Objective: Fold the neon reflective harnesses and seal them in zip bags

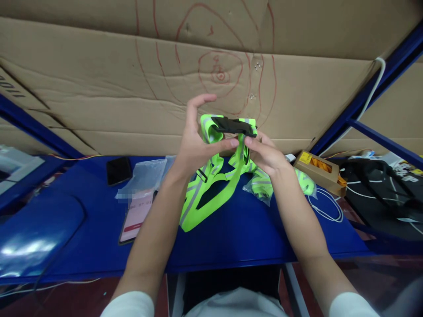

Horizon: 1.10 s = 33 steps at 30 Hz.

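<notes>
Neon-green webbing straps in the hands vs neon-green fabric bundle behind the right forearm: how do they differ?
Pose: the straps are held up by left hand and right hand; the bundle rests on the blue table.
Wrapping: straps bare; bundle in clear plastic.
Layout: straps form open loops; bundle is bunched up.
Shared: both neon-green, grey-striped.
</notes>
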### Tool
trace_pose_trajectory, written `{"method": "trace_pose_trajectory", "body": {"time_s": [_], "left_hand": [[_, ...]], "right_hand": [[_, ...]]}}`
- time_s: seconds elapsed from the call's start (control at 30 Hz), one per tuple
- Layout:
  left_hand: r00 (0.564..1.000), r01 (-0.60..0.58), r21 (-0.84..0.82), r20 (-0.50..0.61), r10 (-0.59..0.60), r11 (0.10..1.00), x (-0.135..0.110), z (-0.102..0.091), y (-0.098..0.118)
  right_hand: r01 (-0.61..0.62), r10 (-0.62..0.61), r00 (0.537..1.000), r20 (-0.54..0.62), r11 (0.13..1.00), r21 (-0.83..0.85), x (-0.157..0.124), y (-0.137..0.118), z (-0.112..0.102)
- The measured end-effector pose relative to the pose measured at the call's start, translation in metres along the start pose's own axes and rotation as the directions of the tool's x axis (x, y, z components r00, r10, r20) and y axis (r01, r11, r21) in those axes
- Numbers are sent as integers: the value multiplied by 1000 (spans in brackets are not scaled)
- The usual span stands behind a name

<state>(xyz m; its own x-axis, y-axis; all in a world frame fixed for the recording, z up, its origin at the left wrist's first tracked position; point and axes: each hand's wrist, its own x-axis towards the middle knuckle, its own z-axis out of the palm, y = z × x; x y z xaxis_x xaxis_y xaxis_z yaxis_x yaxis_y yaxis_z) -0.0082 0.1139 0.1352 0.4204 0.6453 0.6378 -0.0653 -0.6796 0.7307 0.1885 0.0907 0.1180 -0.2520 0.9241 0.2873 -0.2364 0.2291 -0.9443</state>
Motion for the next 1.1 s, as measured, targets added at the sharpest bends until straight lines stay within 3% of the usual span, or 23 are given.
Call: {"method": "trace_pose_trajectory", "body": {"time_s": [0.1,0.17,0.27,0.43,0.63,0.77,0.97,1.1], "left_hand": [[983,111,-255,169,-69,961,-1,-9,-3],[958,183,-289,266,-105,940,-1,-17,-11],[954,196,-308,281,-108,931,0,-22,-21],[897,307,-417,428,-113,856,1,-8,-11],[954,289,-330,178,-242,899,3,3,-13],[992,120,-264,8,-122,957,6,11,-25],[1000,-16,-221,3,17,975,9,27,-28],[999,-49,-179,15,53,983,6,29,-29]], "right_hand": [[5,-4,1000,-17,999,54,-2,-3,5],[30,-30,1000,3,998,53,-3,-6,7],[73,-75,997,29,996,57,-5,-8,8],[103,-97,993,-68,990,99,-7,-10,7],[108,-106,977,-183,994,4,-8,-8,10],[159,-168,967,-193,986,-58,-4,-5,16],[202,-242,941,-236,962,-181,-2,-5,6],[304,-401,904,-150,848,-435,-1,-4,-8]]}}
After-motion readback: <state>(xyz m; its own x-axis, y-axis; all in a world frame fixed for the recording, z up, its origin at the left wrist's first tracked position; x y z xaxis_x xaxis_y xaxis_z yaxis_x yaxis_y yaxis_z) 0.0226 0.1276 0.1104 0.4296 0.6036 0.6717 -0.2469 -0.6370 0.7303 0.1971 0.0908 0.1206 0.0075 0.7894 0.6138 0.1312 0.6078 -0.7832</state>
